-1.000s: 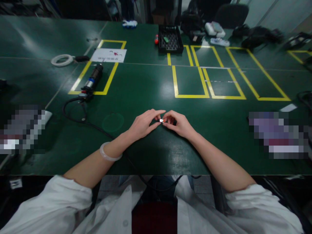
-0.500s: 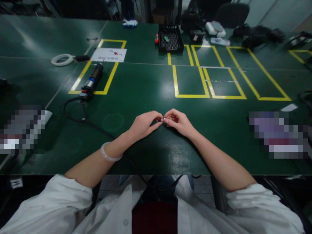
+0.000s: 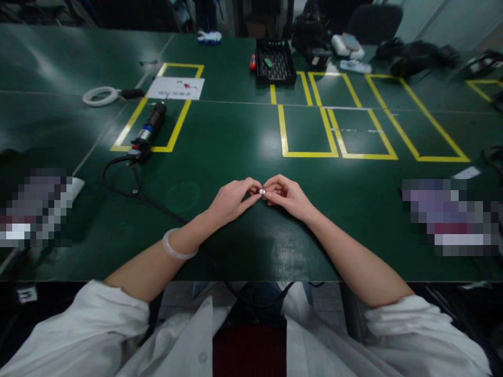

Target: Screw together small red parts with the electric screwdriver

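Between my fingertips is a small dark piece with a bright, metallic-looking face (image 3: 262,191); it is too small to tell its kind. My left hand (image 3: 239,199) pinches its left side with thumb and fingers closed. On the opposite side, my right hand (image 3: 290,197) grips it the same way, other fingers curled. Both hands are close together over the green table (image 3: 243,246), and the fingers cover most of the piece. A pale bangle (image 3: 170,246) circles my left wrist.
A black-handled tool with a blue band (image 3: 148,128) lies to the left, its cable (image 3: 157,204) running towards me under my left arm. Farther back are a white ring (image 3: 100,96), a paper sheet (image 3: 175,88) and a black crate (image 3: 275,63). Yellow tape outlines (image 3: 310,155) mark the table.
The small piece has turned slightly between my fingers: a pinkish face showed before, and a brighter white one shows now. My hands have barely moved.
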`<state>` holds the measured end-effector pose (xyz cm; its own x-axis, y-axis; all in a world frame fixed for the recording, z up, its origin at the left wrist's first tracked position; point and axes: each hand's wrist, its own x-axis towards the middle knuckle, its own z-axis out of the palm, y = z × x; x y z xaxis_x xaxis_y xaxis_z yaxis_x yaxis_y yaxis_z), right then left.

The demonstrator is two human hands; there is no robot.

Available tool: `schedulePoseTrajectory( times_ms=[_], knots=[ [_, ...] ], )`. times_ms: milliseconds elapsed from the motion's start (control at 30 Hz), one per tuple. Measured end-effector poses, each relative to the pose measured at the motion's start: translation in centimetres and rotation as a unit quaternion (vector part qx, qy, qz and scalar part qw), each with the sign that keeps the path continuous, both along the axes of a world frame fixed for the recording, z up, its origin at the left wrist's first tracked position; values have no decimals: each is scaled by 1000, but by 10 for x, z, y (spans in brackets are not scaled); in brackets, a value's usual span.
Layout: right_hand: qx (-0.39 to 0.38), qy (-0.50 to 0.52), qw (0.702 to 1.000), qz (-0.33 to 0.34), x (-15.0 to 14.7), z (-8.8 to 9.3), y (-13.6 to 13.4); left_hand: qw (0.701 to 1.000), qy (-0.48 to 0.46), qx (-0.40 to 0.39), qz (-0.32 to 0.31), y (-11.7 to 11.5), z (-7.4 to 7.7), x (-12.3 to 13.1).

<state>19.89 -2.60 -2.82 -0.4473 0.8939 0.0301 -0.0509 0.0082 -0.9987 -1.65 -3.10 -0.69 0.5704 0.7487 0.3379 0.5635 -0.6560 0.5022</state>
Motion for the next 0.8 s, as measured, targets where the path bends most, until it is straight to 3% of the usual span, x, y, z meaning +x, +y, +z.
schedulePoseTrajectory(
  times_ms=[367, 600, 733, 800],
  knots=[
    [122, -94, 988, -21, 3, 1, -2, 999, -6, -39, 4, 2, -2, -1],
    [146, -141, 979, -33, 4, 0, 1, 998, 21, -53, 5, 4, 5, -3],
    [139, -167, 976, -27, 6, 0, 2, 998, 34, -25, 37, 16, 16, -18],
    [141, -171, 975, -24, 6, 2, 2, 995, 54, 3, 86, 30, 21, -36]
  ],
)
